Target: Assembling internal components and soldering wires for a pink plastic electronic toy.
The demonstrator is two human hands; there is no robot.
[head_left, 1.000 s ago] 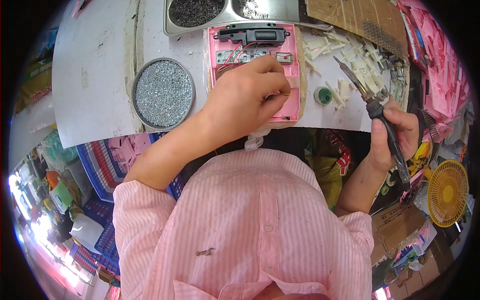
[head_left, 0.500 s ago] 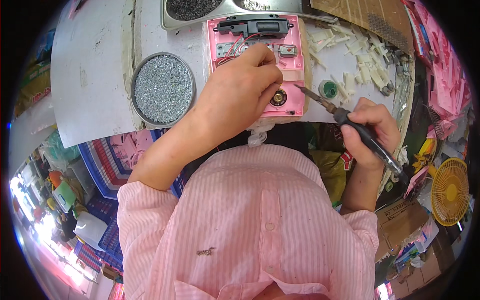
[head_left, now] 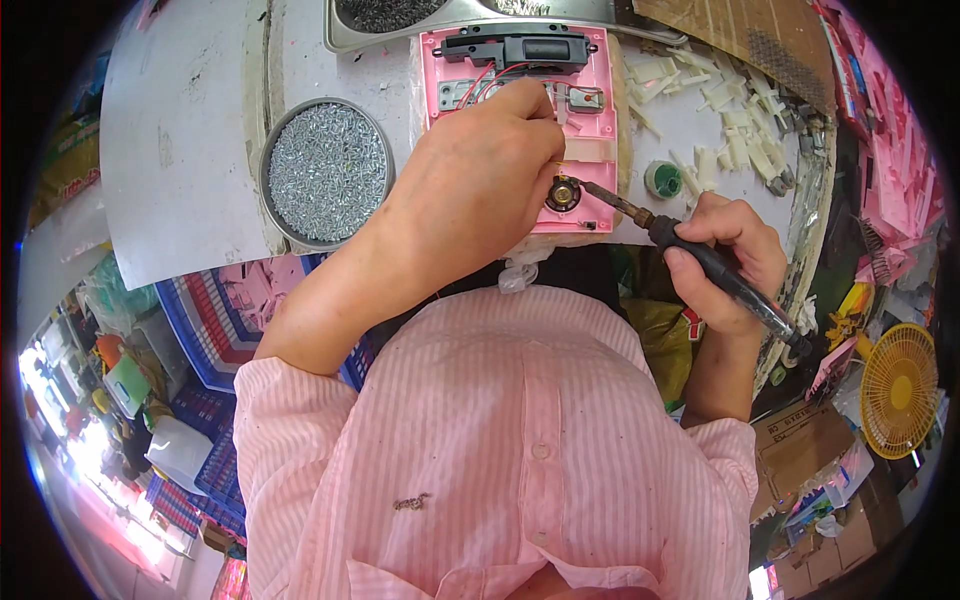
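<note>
A pink plastic casing (head_left: 604,125) lies open side up on the table. My left hand (head_left: 480,165) hovers over its middle with thumb and fingers pinched; what they hold is hidden behind the hand. Red wires (head_left: 488,78) run inside the casing beside those fingers. In my right hand (head_left: 735,255) is a soldering iron (head_left: 722,272) with a black handle. Its tip is at the edge of a small round speaker (head_left: 563,196) in the casing's near right part. Along the casing's far side sit a black plastic module (head_left: 520,50) and a small metal motor (head_left: 586,100).
Left of the casing stands a round tin (head_left: 328,172) full of small metal screws. A metal tray (head_left: 465,15) lies beyond. White plastic parts (head_left: 735,120) and a small green round container (head_left: 663,180) are to the right. A blue basket (head_left: 190,320) stands below the table edge.
The soldering iron has moved left and slightly down, bringing its tip to the speaker's edge. My left hand stays pinched in about the same place over the casing.
</note>
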